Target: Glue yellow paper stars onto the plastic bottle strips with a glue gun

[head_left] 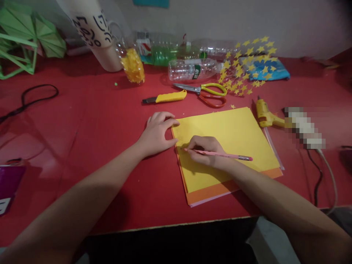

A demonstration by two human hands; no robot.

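Note:
A yellow sheet of paper (233, 128) lies on the red table, on top of an orange sheet (211, 189) and a pinkish one. My right hand (206, 150) is closed around a pink pencil (228, 154), its tip at the left part of the yellow sheet and its eraser end pointing right. Faint pencil marks show near the sheet's left edge. My left hand (159, 134) rests at that edge, thumb and fingers apart, with fingertips touching the paper.
Behind the paper lie a yellow utility knife (170, 96) and scissors (203, 91). A yellow glue gun (265, 113) sits to the right, near a blurred power strip (305, 128). Plastic bottles (192, 69), a tall cup (101, 47) and yellow paper stars (247, 66) stand at the back.

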